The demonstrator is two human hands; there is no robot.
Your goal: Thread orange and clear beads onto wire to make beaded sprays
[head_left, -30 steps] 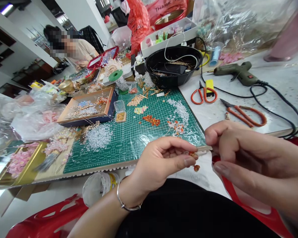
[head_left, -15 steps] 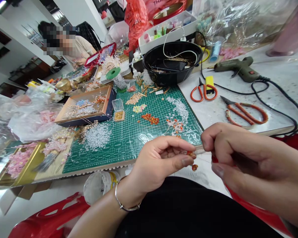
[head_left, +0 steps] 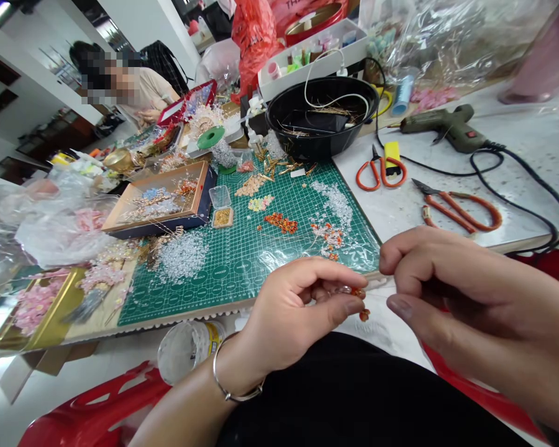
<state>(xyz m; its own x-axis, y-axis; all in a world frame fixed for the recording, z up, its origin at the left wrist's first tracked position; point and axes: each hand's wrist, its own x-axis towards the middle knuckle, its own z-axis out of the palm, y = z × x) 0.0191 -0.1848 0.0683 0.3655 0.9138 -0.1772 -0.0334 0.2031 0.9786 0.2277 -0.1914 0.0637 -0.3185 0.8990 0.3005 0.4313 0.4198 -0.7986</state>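
Closest to the camera, the person's left hand (head_left: 298,310), a metal bangle (head_left: 223,375) on its wrist, has thumb and forefinger pressed together, pinching a small cluster of orange beads (head_left: 358,292) at the fingertips, while the other fingers curl in loosely. One more bead (head_left: 364,315) hangs just below the cluster, on a thread too fine to make out. The right hand (head_left: 466,298) sits just beside it, fingers curled and thumb low. A pale strand (head_left: 381,280) runs between the hands, but whether those fingers grip it cannot be told. The piece looks only partly built: a few beads are on, while loose orange beads (head_left: 281,222) lie on the green cutting mat (head_left: 205,298) beyond, near a beaded sprig (head_left: 328,239) and a heap of clear beads (head_left: 181,257). To the right, the white table (head_left: 531,149) holds orange-handled scissors (head_left: 381,174), shears (head_left: 461,211) and a glue gun (head_left: 440,127). Farther off are a black bowl (head_left: 317,149) and a co-worker (head_left: 142,93).
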